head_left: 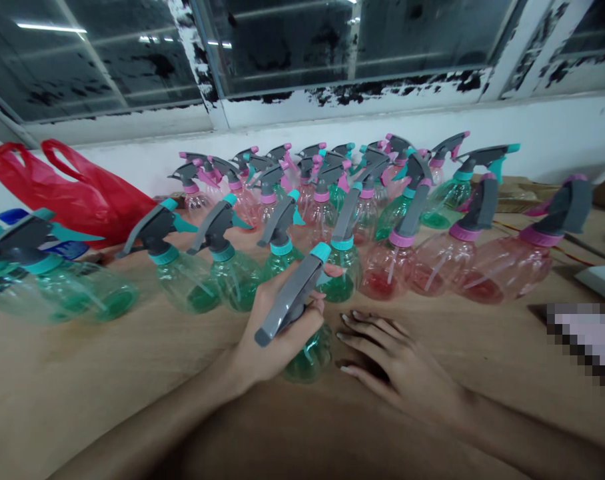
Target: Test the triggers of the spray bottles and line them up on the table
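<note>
My left hand [282, 327] is wrapped round the neck of a green spray bottle [307, 360], just under its grey trigger head with a teal nozzle tip. The bottle is upright on the table in front of me, and its collar is hidden by my fingers. Close by on the right, my right hand [387, 360] rests palm down on the wood with its fingers stretched out and apart. It holds nothing. Just beyond both hands stands a row of spray bottles, green ones with teal collars [232, 277] at the left and pink ones with magenta collars [387, 270] at the right.
Behind the front row, several more pink and green spray bottles [322, 213] crowd against the white wall. A red plastic bag [92, 200] slumps at the back left. Cardboard [512, 193] and a cable lie at the back right, near a blurred-out flat object [590, 340].
</note>
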`<act>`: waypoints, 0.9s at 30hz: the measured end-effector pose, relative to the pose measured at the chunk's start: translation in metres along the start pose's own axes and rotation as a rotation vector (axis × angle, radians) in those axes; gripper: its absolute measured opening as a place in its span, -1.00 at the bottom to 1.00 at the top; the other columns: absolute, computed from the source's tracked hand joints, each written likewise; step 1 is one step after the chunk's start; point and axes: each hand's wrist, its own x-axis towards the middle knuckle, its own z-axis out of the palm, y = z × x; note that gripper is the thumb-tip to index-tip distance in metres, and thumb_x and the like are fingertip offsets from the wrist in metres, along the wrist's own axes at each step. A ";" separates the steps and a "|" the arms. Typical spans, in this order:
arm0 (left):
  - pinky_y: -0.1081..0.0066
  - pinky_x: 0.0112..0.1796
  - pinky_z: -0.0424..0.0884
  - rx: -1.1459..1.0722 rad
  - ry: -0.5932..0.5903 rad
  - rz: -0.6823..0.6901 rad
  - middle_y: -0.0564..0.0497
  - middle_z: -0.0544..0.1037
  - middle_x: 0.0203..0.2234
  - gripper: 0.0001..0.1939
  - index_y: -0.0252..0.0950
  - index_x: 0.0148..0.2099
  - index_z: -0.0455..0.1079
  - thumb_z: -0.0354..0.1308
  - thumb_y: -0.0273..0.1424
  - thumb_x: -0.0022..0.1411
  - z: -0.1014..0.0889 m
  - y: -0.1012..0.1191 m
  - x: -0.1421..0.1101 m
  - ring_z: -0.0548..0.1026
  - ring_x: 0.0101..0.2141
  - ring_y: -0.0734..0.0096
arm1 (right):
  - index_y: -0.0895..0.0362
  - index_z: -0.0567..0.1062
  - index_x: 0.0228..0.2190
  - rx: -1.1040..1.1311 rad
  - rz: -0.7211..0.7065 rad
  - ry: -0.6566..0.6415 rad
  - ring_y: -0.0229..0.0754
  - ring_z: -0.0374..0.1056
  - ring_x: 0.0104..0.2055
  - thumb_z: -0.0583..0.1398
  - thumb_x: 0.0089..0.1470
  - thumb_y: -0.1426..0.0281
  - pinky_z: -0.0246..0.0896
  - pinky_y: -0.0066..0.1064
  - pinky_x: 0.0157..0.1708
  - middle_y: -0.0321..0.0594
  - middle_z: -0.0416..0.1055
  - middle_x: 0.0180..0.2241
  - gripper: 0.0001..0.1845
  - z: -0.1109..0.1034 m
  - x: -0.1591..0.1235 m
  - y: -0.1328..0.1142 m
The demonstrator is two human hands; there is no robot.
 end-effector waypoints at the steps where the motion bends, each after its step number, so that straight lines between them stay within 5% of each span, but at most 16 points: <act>1: 0.38 -0.37 0.38 0.001 -0.001 -0.006 0.11 0.43 -0.47 -0.60 -0.17 -0.08 0.38 0.04 -0.57 0.00 0.000 0.000 0.000 0.42 -0.47 0.38 | 0.07 0.38 -0.01 -0.005 -0.001 -0.001 0.01 0.20 0.13 0.10 0.15 0.22 0.18 0.00 0.04 -0.14 0.34 0.07 -0.61 0.000 0.000 0.000; 27: 0.36 -0.31 0.44 0.051 0.002 -0.045 0.06 0.54 -0.36 -0.60 -0.16 -0.03 0.36 0.05 -0.51 0.04 0.000 -0.002 -0.001 0.49 -0.41 0.36 | 0.08 0.38 0.00 -0.060 -0.025 0.044 -0.04 0.19 0.14 0.12 0.15 0.25 0.18 -0.06 0.05 -0.17 0.34 0.07 -0.62 0.002 -0.001 -0.001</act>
